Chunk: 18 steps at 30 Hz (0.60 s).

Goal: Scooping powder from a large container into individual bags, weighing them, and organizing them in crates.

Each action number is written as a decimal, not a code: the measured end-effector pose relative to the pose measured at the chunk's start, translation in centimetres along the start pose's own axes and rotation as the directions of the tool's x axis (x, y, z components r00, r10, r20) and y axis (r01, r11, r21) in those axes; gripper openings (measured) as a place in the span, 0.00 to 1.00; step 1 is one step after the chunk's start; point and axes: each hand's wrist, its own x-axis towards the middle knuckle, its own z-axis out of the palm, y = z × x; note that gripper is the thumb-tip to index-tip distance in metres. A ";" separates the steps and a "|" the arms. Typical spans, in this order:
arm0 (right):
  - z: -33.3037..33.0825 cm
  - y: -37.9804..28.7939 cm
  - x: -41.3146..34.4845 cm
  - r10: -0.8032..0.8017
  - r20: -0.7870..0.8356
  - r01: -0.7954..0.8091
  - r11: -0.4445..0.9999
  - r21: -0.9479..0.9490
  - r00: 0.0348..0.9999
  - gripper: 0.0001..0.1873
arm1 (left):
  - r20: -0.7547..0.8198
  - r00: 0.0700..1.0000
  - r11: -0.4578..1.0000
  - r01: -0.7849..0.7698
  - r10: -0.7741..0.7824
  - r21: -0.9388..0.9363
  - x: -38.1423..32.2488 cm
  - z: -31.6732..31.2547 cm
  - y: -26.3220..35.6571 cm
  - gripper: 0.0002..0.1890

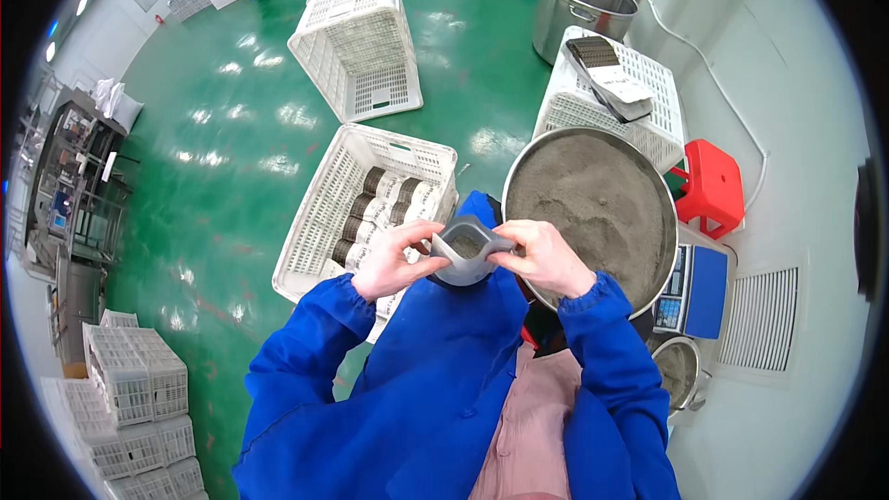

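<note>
My left hand [394, 262] pinches one side of the mouth of an upright pouch [467, 272]. On the opposite side, my right hand [545, 255] grips its rim between thumb and fingers. The mouth gapes, and grey-brown powder [464, 246] shows inside. Just left of the pouch is a white plastic crate [312, 236] with several filled pouches [355, 230] lying in rows, dark and white in pattern. To my right stands a wide round metal tub [672, 222] of the same-looking powder [590, 187], its surface scooped and uneven.
A white crate [660, 132] beyond the tub bears a stack of flat pouches [611, 80]. Right of the tub are a red plastic stool [715, 187], a scale [705, 292] and a metal pot [694, 396]. Another crate [361, 48] lies on its side ahead. Crates [139, 375] are stacked at left.
</note>
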 end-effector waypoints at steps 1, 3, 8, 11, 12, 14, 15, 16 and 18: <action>0.1 0.0 0.1 -0.024 0.022 0.025 0.999 -0.045 0.999 0.12 | 0.067 0.998 0.998 0.009 -0.013 0.058 0.5 -0.3 0.5 0.21; 0.6 0.2 -0.1 -0.150 0.017 0.150 0.975 -0.166 0.989 0.10 | 0.131 0.981 0.973 -0.162 0.141 0.165 1.3 -0.5 1.8 0.17; 0.8 -0.1 -1.8 -0.271 -0.066 0.230 0.904 -0.360 0.960 0.09 | 0.178 0.887 0.769 -0.458 0.426 0.447 0.3 -0.8 1.1 0.10; 0.9 0.0 -2.4 -0.277 -0.047 0.226 0.860 -0.458 0.960 0.12 | 0.238 0.827 0.649 -0.551 0.510 0.525 0.4 -0.2 1.4 0.15; 0.7 -1.2 -2.1 -0.284 -0.045 0.229 0.851 -0.473 0.958 0.14 | 0.248 0.824 0.645 -0.556 0.509 0.524 0.6 0.1 1.8 0.15; 1.7 -3.1 -1.0 -0.319 -0.017 0.274 0.839 -0.471 0.948 0.11 | 0.299 0.807 0.613 -0.584 0.509 0.533 0.9 0.6 2.5 0.13; 2.4 -3.2 -0.7 -0.350 0.006 0.311 0.825 -0.472 0.937 0.10 | 0.296 0.808 0.606 -0.582 0.510 0.542 1.0 0.8 2.7 0.13; 2.9 -3.2 -0.4 -0.388 0.004 0.337 0.794 -0.506 0.922 0.08 | 0.343 0.806 0.598 -0.589 0.482 0.543 1.1 1.0 2.8 0.12; 2.8 -3.0 -0.5 -0.396 -0.003 0.342 0.797 -0.498 0.918 0.08 | 0.388 0.804 0.606 -0.595 0.450 0.528 1.1 1.0 2.9 0.09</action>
